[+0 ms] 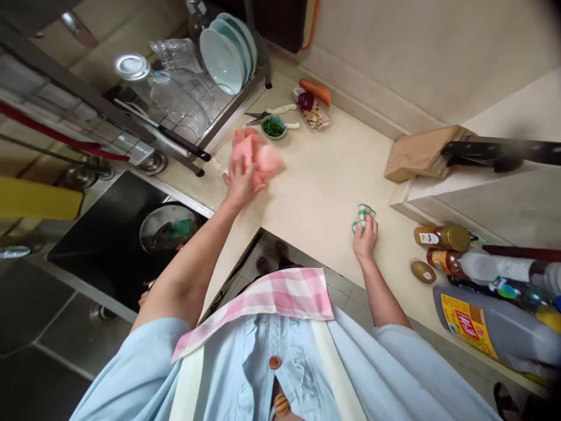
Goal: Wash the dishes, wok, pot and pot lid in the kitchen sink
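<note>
Kitchen corner, with a cream countertop (324, 187) running across the middle of the frame. At centre left, the left hand (240, 184) lay on a bunched pink cloth (250, 153), fingers curled into it and gripping. At centre right, the right hand (364, 235) had its fingers closed around a small green-and-white cloth (362, 217), well apart from the pink one. Upper centre: kitchen scissors (258, 118), a small bowl of chopped green herbs (274, 127), a carrot (315, 92) and a red onion (305, 100). Upper left: a dish rack (232, 99) holding pale blue plates (221, 61). Right: a wooden knife block (418, 153). Lower right: a kiwi fruit (423, 272) beside a large plastic jug (486, 327), its yellow label showing red print too small to read.
</note>
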A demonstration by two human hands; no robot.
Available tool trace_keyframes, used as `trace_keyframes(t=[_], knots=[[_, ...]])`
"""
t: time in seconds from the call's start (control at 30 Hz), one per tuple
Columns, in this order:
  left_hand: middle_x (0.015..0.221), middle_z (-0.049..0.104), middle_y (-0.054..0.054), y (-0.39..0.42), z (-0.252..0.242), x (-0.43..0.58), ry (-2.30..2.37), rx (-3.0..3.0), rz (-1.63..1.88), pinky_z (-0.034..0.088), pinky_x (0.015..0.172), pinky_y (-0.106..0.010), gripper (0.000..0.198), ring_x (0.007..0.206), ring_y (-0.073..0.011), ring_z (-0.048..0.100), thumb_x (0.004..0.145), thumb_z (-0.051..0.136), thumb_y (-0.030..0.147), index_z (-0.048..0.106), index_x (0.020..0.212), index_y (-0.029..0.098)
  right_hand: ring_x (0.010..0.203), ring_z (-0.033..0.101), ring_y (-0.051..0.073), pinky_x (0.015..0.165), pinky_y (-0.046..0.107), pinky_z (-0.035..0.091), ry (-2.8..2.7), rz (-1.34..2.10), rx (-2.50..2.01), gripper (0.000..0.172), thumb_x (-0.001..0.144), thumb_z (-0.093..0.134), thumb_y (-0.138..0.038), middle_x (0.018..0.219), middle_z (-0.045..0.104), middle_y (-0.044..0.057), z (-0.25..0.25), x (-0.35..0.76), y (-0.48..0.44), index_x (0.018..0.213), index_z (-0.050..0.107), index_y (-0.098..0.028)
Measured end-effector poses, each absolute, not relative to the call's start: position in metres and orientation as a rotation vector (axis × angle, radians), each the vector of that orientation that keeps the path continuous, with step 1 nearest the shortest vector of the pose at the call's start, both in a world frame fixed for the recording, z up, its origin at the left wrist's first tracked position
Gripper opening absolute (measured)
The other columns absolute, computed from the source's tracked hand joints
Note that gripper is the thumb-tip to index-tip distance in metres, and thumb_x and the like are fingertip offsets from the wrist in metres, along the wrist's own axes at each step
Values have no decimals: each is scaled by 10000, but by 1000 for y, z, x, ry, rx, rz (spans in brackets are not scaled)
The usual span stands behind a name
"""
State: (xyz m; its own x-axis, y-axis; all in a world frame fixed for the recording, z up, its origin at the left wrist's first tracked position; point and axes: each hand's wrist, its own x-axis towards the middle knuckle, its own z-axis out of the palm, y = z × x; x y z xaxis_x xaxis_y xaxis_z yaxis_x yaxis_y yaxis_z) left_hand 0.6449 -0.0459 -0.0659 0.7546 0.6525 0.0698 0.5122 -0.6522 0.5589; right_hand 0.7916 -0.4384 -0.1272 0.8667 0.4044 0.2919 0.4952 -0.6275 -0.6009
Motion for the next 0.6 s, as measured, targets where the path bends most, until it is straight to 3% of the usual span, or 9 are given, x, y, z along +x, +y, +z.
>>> trace_keyframes(t=[0.1, 0.2, 0.37, 0.47, 0.6], knots=[[1605, 361, -188, -51, -64, 638, 821, 2406, 340, 222, 1118, -734, 715, 1486, -486, 259, 773, 729, 661, 611, 1339, 240, 1343, 475, 327, 1131, 575, 389, -860, -103, -2412, 434, 984, 409, -339, 1324, 549, 231, -148, 780, -433, 1314, 583, -118], [1572, 406, -174, -63, -44, 601, 823, 2277, 688, 290, 1150, -625, 665, 1470, -388, 352, 882, 602, 664, 569, 1389, 235, 1381, 450, 303, 1164, 548, 382, -1136, 81, -2268, 422, 990, 388, -261, 1359, 552, 207, -152, 745, -378, 1343, 596, -159], [1203, 669, -99, -120, 3, 502, 1207, 1761, 1174, 544, 954, -392, 390, 1130, -239, 666, 933, 605, 553, 645, 1151, 232, 1381, 457, 290, 1204, 527, 351, -1625, 422, -1856, 448, 960, 374, -160, 1375, 570, 183, -142, 684, -233, 1326, 633, -141], [994, 722, -64, -166, 16, 446, 1410, 1526, 1240, 585, 844, -313, 263, 893, -178, 713, 900, 686, 455, 671, 985, 207, 1346, 483, 280, 1211, 474, 343, -1857, 548, -1618, 435, 975, 362, -150, 1354, 586, 192, -134, 647, -158, 1295, 651, -100], [895, 737, -52, -227, 13, 384, 1722, 1220, 1266, 602, 816, -309, 238, 809, -162, 715, 859, 727, 402, 674, 895, 173, 1297, 527, 257, 1162, 445, 412, -1958, 674, -1350, 414, 994, 364, -180, 1328, 609, 175, -129, 614, -129, 1288, 650, -126]])
